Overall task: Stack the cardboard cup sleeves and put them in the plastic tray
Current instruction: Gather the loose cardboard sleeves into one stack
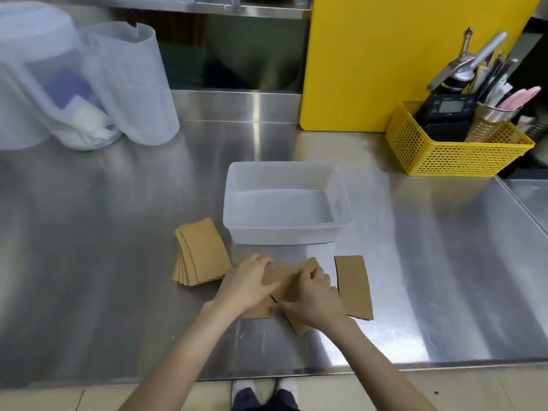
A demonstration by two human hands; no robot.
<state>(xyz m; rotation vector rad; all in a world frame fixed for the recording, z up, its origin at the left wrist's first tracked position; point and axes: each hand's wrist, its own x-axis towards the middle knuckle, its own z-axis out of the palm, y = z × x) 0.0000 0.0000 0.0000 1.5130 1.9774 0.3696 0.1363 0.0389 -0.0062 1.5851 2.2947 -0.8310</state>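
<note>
Fingers of left hand (247,284) and right hand (311,295) are spread flat, pressing down on overlapping loose sleeves (284,284) on the steel counter (118,262), not curled around them. One single sleeve (353,286) lies just right of the right hand; fanned sleeve stack (201,252) sits just left of the left hand. Plastic tray (284,232) is beyond both hands, no sleeves inside.

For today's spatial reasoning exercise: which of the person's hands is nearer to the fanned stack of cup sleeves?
Left. The left hand lies just beside the fanned stack, almost touching its near right corner. The right hand is farther right, pressing on loose sleeves.
</note>
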